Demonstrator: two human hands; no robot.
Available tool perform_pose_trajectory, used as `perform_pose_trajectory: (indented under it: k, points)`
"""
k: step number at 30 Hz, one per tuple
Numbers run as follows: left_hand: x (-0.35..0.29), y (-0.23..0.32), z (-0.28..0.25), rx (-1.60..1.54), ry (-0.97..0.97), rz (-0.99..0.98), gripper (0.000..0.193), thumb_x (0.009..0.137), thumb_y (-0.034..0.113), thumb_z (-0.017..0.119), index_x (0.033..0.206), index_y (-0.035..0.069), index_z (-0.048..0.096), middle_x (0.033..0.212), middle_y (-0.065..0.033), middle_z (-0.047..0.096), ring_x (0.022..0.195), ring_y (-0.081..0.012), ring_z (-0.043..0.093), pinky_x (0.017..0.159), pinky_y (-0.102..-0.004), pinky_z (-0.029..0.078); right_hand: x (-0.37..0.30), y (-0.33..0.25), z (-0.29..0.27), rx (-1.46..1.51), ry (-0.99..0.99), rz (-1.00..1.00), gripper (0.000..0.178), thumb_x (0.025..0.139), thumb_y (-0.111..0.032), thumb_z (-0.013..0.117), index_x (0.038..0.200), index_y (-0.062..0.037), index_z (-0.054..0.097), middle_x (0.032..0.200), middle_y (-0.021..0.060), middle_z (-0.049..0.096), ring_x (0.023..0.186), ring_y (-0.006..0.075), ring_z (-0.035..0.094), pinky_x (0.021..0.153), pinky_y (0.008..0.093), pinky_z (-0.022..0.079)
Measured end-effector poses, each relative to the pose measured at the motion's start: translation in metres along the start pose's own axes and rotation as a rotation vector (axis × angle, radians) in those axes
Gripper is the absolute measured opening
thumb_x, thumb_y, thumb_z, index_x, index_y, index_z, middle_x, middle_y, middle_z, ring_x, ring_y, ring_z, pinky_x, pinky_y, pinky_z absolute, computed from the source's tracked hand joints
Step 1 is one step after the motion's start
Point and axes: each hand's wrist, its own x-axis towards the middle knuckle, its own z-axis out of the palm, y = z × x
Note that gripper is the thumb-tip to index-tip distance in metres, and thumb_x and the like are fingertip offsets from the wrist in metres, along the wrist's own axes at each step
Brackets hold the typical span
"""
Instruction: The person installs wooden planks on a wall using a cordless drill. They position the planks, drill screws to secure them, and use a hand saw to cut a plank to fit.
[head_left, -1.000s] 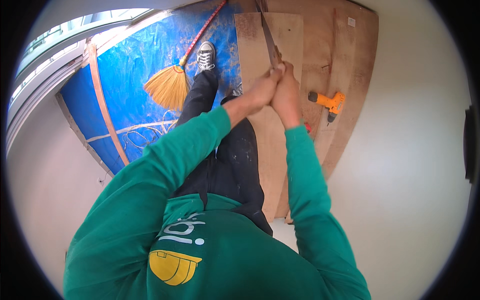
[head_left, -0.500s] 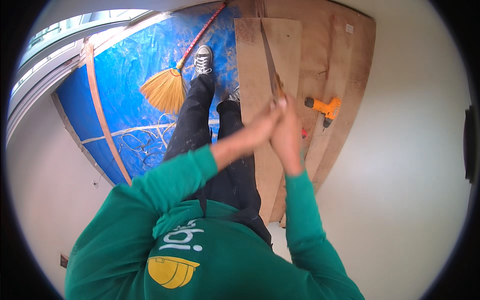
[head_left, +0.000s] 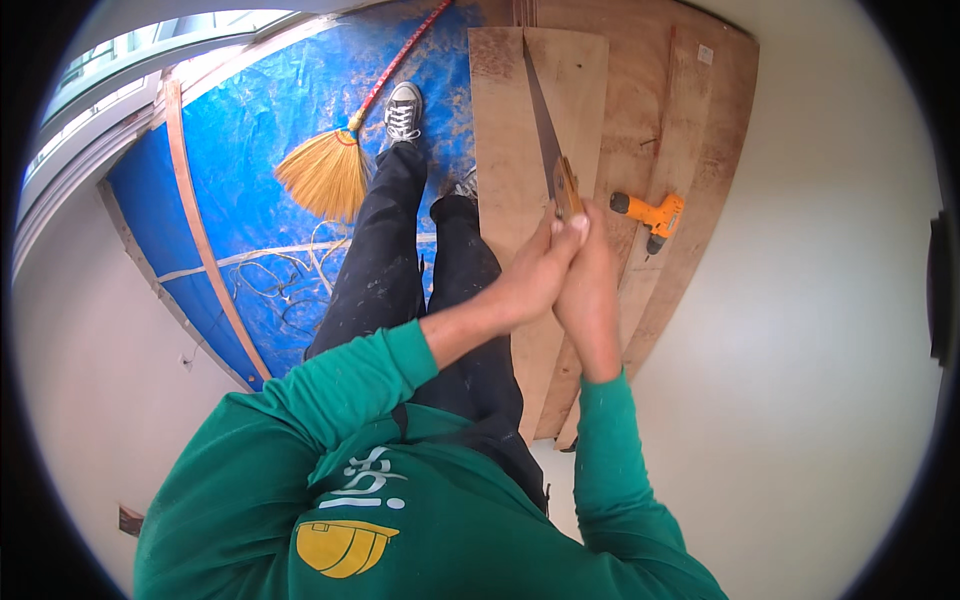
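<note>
Both of my hands are closed together around the wooden handle of a handsaw. My left hand wraps it from the left, and my right hand presses in from the right. The long, narrowing blade points away from me. It lies along a cut line in a light plywood board, with its tip near the board's far end. My fingers cover much of the handle. The board rests on top of other brown wooden sheets.
An orange cordless drill lies on the boards to the right. On the left, a straw broom with a red handle lies on a blue tarp, near a wooden strip and a tangled cord. A pale wall borders the right side.
My hands and the saw handle have come back toward my body along the cut. A small red item seen beside my right wrist is now hidden.
</note>
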Motion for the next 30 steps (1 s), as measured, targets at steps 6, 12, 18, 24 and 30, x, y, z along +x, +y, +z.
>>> perform_pose_trajectory:
  k: [6,12,18,24,30]
  points:
    - [0.083,-0.017,-0.046,-0.188,0.007,-0.094,0.07,0.121,0.053,0.036,0.166,0.0,0.042,0.152,-0.0203,0.064,0.138,-0.0318,0.063,0.117,-0.0455,0.051,0.073,0.001,0.031,0.031,-0.098,0.067,0.035,0.115,-0.021,0.05,0.143,-0.0001,0.053,0.115,0.0331,0.076,0.109,0.0509,0.075,0.085,0.0544,0.06]
    - [-0.026,-0.066,0.007,-0.028,-0.029,0.027,0.083,0.119,0.058,0.038,0.173,-0.004,0.026,0.177,-0.0251,0.034,0.168,-0.032,0.026,0.136,-0.042,0.022,0.0,-0.001,0.003,0.035,0.003,-0.005,0.033,0.117,-0.025,0.046,0.14,-0.0028,0.053,0.112,0.0322,0.076,0.107,0.0516,0.075,0.086,0.0562,0.06]
    - [0.1,-0.02,-0.058,-0.189,-0.029,-0.133,0.073,0.12,0.058,0.034,0.167,0.003,0.042,0.149,-0.0203,0.066,0.139,-0.0329,0.063,0.117,-0.0458,0.05,0.078,0.006,0.037,-0.037,-0.073,0.01,0.035,0.117,-0.025,0.047,0.144,-0.0036,0.052,0.109,0.0329,0.076,0.103,0.0537,0.075,0.084,0.0579,0.059]
    - [-0.045,-0.027,0.02,-0.052,0.041,-0.036,0.068,0.121,0.048,0.041,0.167,-0.002,0.037,0.166,-0.0204,0.049,0.157,-0.0258,0.044,0.131,-0.0398,0.032,-0.019,-0.012,-0.012,-0.008,-0.056,0.053,0.041,0.117,-0.027,0.049,0.149,-0.0027,0.051,0.107,0.0341,0.076,0.104,0.0534,0.075,0.083,0.0576,0.059]
    - [0.087,-0.002,-0.044,-0.219,-0.037,-0.08,0.074,0.119,0.056,0.041,0.165,-0.002,0.043,0.155,-0.0256,0.06,0.147,-0.0325,0.056,0.123,-0.0426,0.044,0.073,0.015,0.031,-0.012,-0.089,0.039,0.044,0.116,-0.026,0.05,0.152,-0.0017,0.049,0.111,0.0323,0.077,0.107,0.0515,0.075,0.088,0.0552,0.06]
